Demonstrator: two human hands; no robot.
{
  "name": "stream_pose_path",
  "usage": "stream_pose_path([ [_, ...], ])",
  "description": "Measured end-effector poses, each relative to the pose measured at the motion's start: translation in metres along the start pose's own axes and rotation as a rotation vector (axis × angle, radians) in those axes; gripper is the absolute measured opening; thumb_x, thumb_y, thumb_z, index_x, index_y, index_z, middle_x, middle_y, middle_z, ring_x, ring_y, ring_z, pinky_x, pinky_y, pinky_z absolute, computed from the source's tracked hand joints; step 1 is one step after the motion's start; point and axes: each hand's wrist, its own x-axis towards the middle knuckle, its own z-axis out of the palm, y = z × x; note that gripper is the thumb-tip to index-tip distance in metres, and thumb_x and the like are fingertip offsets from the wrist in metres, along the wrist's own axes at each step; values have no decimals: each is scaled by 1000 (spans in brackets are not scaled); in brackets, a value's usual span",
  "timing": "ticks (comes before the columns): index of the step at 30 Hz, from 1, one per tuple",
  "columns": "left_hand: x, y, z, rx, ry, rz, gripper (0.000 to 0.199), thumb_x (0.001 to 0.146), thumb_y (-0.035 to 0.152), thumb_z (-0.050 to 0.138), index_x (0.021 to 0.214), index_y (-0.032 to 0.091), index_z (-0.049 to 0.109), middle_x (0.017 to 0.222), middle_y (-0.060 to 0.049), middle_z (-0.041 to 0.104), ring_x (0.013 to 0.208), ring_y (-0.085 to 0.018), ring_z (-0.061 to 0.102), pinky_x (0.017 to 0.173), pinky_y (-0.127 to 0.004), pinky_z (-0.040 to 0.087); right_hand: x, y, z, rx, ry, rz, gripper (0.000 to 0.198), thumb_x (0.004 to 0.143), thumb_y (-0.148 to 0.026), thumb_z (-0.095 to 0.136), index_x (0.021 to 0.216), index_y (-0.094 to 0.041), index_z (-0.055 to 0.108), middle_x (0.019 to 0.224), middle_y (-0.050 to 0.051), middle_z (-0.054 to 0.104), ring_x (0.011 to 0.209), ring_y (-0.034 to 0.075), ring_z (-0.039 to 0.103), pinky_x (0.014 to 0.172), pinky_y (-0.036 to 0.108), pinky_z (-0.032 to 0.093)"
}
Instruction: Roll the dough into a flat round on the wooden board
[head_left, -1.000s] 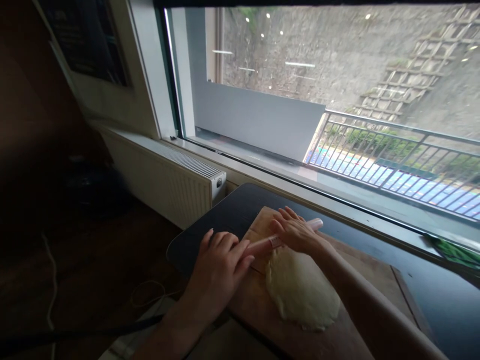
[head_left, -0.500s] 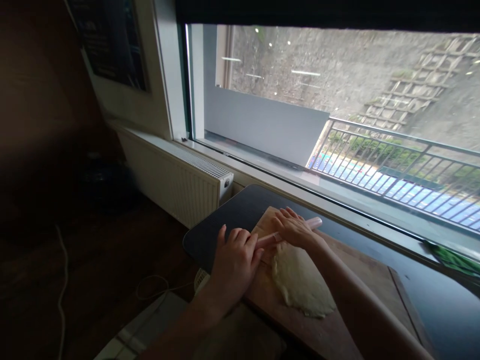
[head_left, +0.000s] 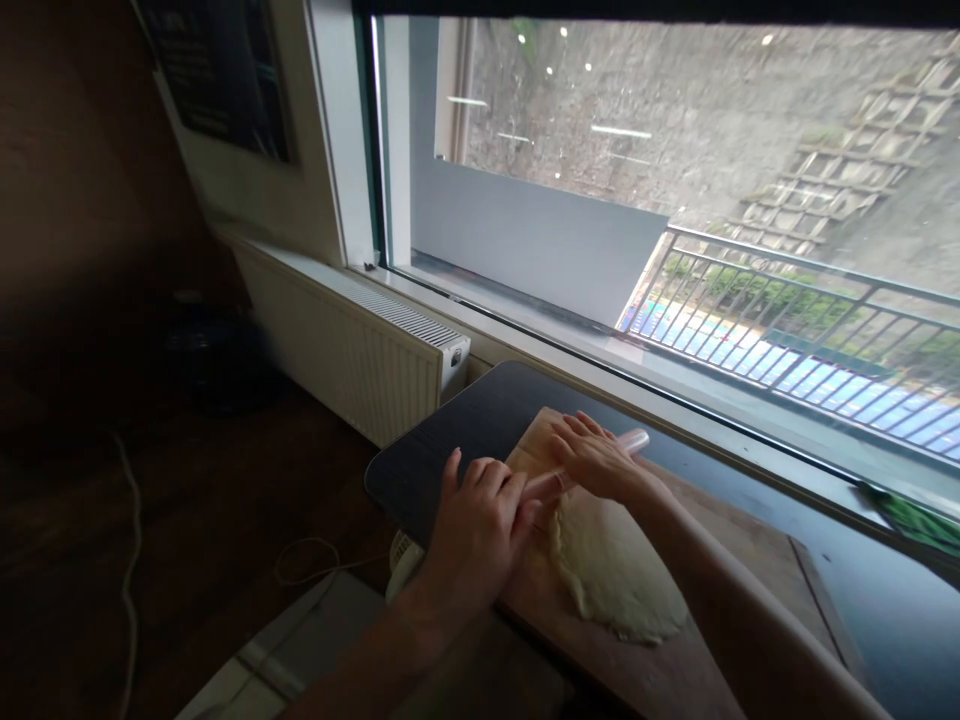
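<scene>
A pale pinkish rolling pin point(head_left: 544, 486) lies across the far edge of a flattened sheet of dough point(head_left: 619, 570). My left hand point(head_left: 480, 510) is closed around the pin's left end, its thumb low and one finger lifted. Over the right part of the pin rests my right hand point(head_left: 596, 460), palm down, fingers reaching over it; the pin's tip sticks out beyond. Beneath the dough is a wooden board point(head_left: 540, 430). My right forearm hides part of the dough's right side.
The board sits on a dark table point(head_left: 442, 450) by a large window. Left of the table stands a white radiator point(head_left: 352, 340). A green cloth-like thing point(head_left: 915, 520) lies at the sill on the right. Pale cables point(head_left: 131, 560) run over the dark floor.
The view has tilted down slightly. Both hands stay on the rolling pin with little visible shift against the board; the dough looks much the same.
</scene>
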Motion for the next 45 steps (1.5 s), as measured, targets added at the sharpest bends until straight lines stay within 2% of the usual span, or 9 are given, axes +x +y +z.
stream_pose_path([
  [3, 8, -10, -1, 56, 21, -43, 24, 91, 28, 41, 99, 20, 62, 91, -5, 57, 95, -22, 49, 102, -56, 21, 37, -16, -4, -1, 8, -40, 45, 93, -49, 23, 127, -31, 46, 140, 6, 38, 132, 27, 24, 99, 50, 29],
  [5, 7, -8, -1, 57, 19, -43, 23, 90, 28, 42, 101, 20, 62, 91, -5, 57, 95, -22, 49, 102, -56, 21, 37, -18, -4, 3, 17, -45, 45, 93, -50, 23, 127, -32, 47, 140, 5, 38, 132, 26, 25, 100, 49, 29],
  [11, -17, 24, -1, -75, -41, 66, 34, 88, 28, 46, 121, 23, 52, 99, -4, 56, 98, -21, 48, 107, -54, 15, -47, 13, 8, -10, 84, -36, 55, 94, -48, 14, 139, -22, 33, 147, 5, 28, 137, 23, 12, 108, 44, 17],
  [13, -19, 26, -2, -84, -42, 63, 33, 89, 29, 45, 120, 22, 53, 99, -4, 56, 99, -22, 48, 107, -54, 15, -53, 16, 10, -14, 111, -40, 56, 94, -48, 15, 139, -21, 34, 146, 4, 30, 137, 22, 12, 109, 41, 14],
  [21, -5, 0, -5, 52, 1, -44, 25, 89, 27, 44, 107, 18, 59, 93, -6, 57, 96, -23, 49, 103, -56, 20, 41, -26, 4, 61, 102, -7, 62, 89, -58, 22, 137, -21, 36, 146, 9, 31, 135, 28, 20, 103, 47, 26],
  [29, -21, 37, -3, -108, -54, 88, 38, 88, 28, 45, 126, 25, 48, 102, -4, 56, 97, -21, 49, 107, -53, 16, -52, 16, 9, 25, 135, -71, 57, 94, -48, 16, 140, -20, 31, 148, 4, 28, 138, 21, 12, 110, 41, 14],
  [37, -5, 8, -3, 72, -46, 6, 31, 89, 33, 46, 115, 21, 57, 90, -5, 57, 91, -23, 50, 98, -53, 27, 28, -30, 3, 117, 122, -55, 65, 90, -58, 16, 140, -19, 31, 149, 9, 24, 137, 27, 13, 106, 47, 22],
  [42, -31, 2, -13, 50, -43, 125, 39, 86, 26, 50, 125, 23, 49, 92, -2, 59, 90, -20, 52, 99, -48, 29, -10, 15, -5, 140, 75, -90, 62, 92, -56, 14, 141, -22, 29, 149, 6, 24, 136, 22, 19, 107, 40, 23],
  [45, -60, -12, -24, 65, -15, 181, 41, 85, 24, 51, 126, 23, 49, 91, -2, 61, 87, -19, 54, 97, -45, 32, -29, 46, -8, 154, 142, 25, 66, 91, -58, 14, 141, -18, 30, 149, 11, 23, 135, 24, 22, 106, 41, 24],
])
